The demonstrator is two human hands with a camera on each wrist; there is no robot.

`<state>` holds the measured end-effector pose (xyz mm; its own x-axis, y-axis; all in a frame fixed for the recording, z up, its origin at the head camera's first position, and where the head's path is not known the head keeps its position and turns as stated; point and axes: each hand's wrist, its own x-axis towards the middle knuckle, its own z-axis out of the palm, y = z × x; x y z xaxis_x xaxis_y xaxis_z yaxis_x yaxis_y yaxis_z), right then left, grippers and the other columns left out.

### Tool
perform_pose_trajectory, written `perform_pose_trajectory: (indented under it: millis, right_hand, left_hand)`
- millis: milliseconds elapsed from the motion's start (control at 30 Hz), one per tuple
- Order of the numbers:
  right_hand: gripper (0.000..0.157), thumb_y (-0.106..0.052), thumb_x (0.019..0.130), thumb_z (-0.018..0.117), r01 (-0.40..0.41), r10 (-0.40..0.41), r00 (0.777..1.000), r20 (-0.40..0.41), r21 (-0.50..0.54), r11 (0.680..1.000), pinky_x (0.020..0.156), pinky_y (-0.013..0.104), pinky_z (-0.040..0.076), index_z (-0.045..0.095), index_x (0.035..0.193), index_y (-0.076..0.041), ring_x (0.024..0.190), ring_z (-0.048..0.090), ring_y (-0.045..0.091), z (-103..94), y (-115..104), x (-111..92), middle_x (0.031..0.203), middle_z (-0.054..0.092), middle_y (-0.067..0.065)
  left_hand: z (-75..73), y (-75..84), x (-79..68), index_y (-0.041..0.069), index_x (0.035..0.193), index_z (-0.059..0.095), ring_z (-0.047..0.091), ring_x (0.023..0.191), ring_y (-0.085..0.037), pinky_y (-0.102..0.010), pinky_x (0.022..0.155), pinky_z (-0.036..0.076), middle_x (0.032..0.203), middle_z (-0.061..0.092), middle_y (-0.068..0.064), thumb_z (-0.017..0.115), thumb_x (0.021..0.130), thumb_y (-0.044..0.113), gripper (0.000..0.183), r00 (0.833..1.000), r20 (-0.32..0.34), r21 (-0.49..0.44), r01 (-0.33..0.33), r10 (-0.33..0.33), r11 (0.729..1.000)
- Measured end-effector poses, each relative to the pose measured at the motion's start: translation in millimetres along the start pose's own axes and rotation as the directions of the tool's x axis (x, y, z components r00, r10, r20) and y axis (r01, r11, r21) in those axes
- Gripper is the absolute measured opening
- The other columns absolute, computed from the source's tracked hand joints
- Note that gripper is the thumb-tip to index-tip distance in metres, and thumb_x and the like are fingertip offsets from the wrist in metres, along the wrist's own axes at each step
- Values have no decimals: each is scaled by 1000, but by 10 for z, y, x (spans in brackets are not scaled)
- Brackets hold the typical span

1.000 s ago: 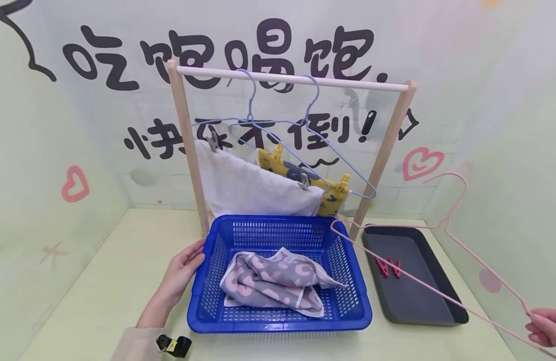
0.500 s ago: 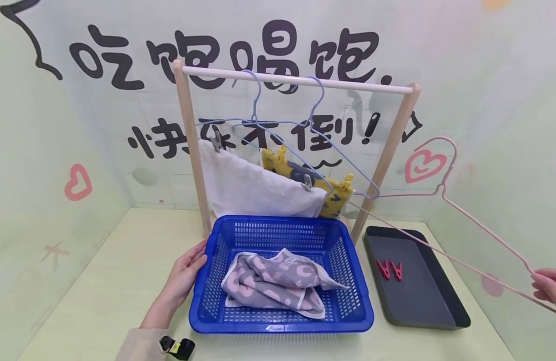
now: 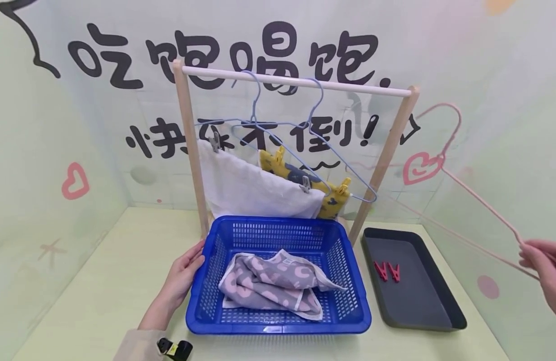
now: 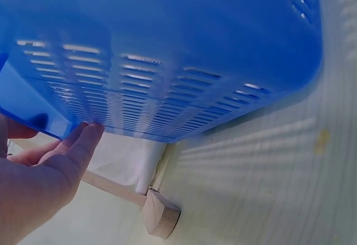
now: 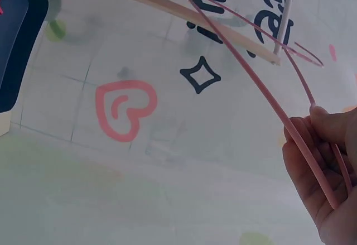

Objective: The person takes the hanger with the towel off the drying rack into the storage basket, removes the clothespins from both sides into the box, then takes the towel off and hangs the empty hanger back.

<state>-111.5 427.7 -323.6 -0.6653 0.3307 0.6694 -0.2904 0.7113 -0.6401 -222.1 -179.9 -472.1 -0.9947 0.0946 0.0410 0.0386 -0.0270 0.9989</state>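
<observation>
At the right edge of the head view my right hand [image 3: 546, 265] grips one end of a pink wire hanger [image 3: 481, 200], hook upward. In the right wrist view the hanger's two wires [image 5: 262, 89] run into the curled fingers, thumb pressed on one wire. My left hand [image 3: 180, 276] holds the left rim of a blue plastic basket [image 3: 278, 328]; its fingertips [image 4: 92, 130] meet the wall under the rim. A crumpled grey-and-pink cloth [image 3: 273, 281] lies in the basket.
Behind the basket stands a wooden rack with a white rail [image 3: 350, 86]. Two blue hangers [image 3: 345, 160] bear a clipped white cloth [image 3: 255, 185] and a yellow patterned cloth [image 3: 332, 205]. Two red clothespins [image 3: 393, 272] lie in a dark tray [image 3: 417, 306] at right.
My right hand has risen and shifted left a little, lifting the pink hanger from over the tray to beside the rack's right post. My left hand stays at the basket rim.
</observation>
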Motion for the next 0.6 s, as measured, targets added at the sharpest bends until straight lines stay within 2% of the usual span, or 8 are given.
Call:
perform_pose_trajectory:
  millis: [67, 100, 167, 233, 333, 400, 500, 600]
  right_hand:
    - [47, 11, 88, 56, 47, -47, 998, -35, -14, 999, 58, -1, 42, 60, 87, -36, 62, 54, -17, 162, -473, 54, 74, 58, -33]
    - [47, 11, 87, 56, 45, -47, 998, -47, -34, 998, 59, -2, 40, 59, 86, -36, 62, 53, -18, 234, -656, 82, 73, 56, -34]
    - [41, 8, 88, 57, 102, -106, 993, -58, -76, 992, 60, -2, 39, 60, 86, -32, 63, 52, -19, 367, -784, 171, 74, 54, -36]
    - [29, 6, 87, 59, 134, -141, 988, -60, -107, 985, 61, -2, 40, 63, 85, -23, 63, 52, -19, 479, -841, 265, 74, 52, -38]
    - [8, 4, 85, 61, 163, -168, 984, -55, -91, 983, 59, -1, 41, 67, 83, 0, 60, 52, -19, 636, -881, 376, 72, 52, -39]
    - [6, 7, 83, 62, 177, -179, 983, -42, -56, 983, 57, -1, 42, 67, 84, 11, 58, 53, -19, 728, -870, 418, 69, 52, -39]
    - [8, 9, 82, 63, 163, -163, 987, 8, -32, 986, 56, 0, 42, 65, 86, 16, 55, 53, -18, 820, -814, 419, 67, 52, -38]
    - [8, 10, 81, 65, 144, -142, 989, 46, -35, 989, 56, 0, 42, 66, 87, 14, 54, 53, -18, 889, -748, 402, 67, 51, -38]
  left_hand:
    - [-8, -5, -3, -11, 142, 23, 46, 100, 17, -7, 87, 40, 145, 27, -29, 39, 99, 2, 47, 1000, 5, -1, 0, 0, 1000]
    - [-7, -5, -5, -12, 141, 23, 47, 100, 17, -7, 87, 40, 145, 27, -29, 39, 99, 3, 47, 1000, 6, -1, -1, 1, 1000]
    - [-9, -2, -15, -12, 141, 23, 47, 100, 17, -7, 87, 41, 145, 26, -29, 40, 99, 3, 47, 1000, 5, -3, -3, 3, 1000]
    - [-5, 5, -24, -12, 141, 23, 47, 100, 16, -7, 87, 41, 145, 27, -30, 39, 99, 3, 47, 1000, 3, -6, -1, 1, 1000]
    - [5, 10, -34, -12, 141, 24, 48, 99, 16, -7, 86, 41, 144, 27, -31, 39, 99, 2, 47, 1000, -3, -8, -1, 1, 1000]
    - [10, 8, -34, -12, 141, 24, 48, 99, 16, -8, 86, 41, 144, 27, -31, 39, 99, 2, 47, 1000, -8, -10, -1, 1, 1000]
    - [16, 7, -30, -12, 141, 25, 48, 99, 15, -8, 86, 42, 144, 28, -31, 39, 99, 1, 46, 1000, -11, -11, -4, 4, 1000]
    - [14, 6, -30, -12, 141, 25, 49, 99, 15, -9, 86, 43, 143, 30, -31, 39, 98, 0, 46, 1000, -17, -10, -5, 5, 1000]
